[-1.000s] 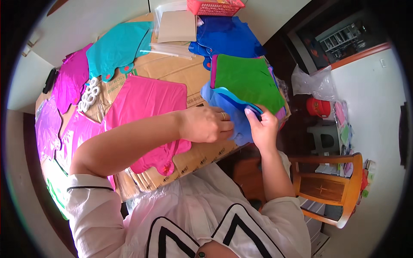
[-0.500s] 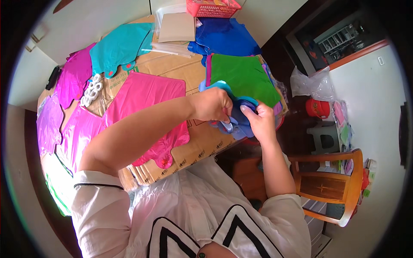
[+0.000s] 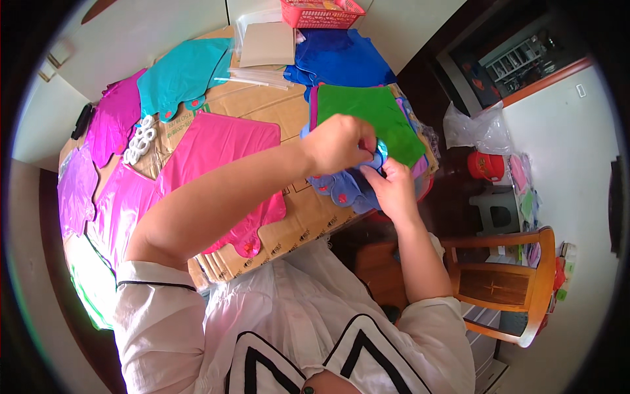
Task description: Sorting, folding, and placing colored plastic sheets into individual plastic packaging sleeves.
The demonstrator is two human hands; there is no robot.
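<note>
My left hand (image 3: pixel 338 146) is closed, its fingertips pinching a shiny blue foil balloon (image 3: pixel 379 157), flat and uninflated. My right hand (image 3: pixel 392 187) grips the same foil from the other side, thumb and fingers pressed together. Only a small glossy part shows between the hands; the rest is hidden. Below them, periwinkle-blue foil edges (image 3: pixel 342 187) with red dots hang at the table's front edge. A green foil sheet (image 3: pixel 367 118) lies just beyond my hands, on top of a stack of other colours.
Cardboard (image 3: pixel 256 105) covers the table. Flat pink foil (image 3: pixel 226 148), teal foil (image 3: pixel 180 72) and dark blue foil (image 3: pixel 341 56) are spread around. White rings (image 3: pixel 140 140), clear strips (image 3: pixel 259 77) and a red basket (image 3: pixel 321 14) lie farther off. A wooden chair (image 3: pixel 499 285) stands at right.
Both hands have shifted slightly, the left one up and to the right. The teal foil edge beside them has dropped out of sight, and a shiny blue bit now shows between the fingers.
</note>
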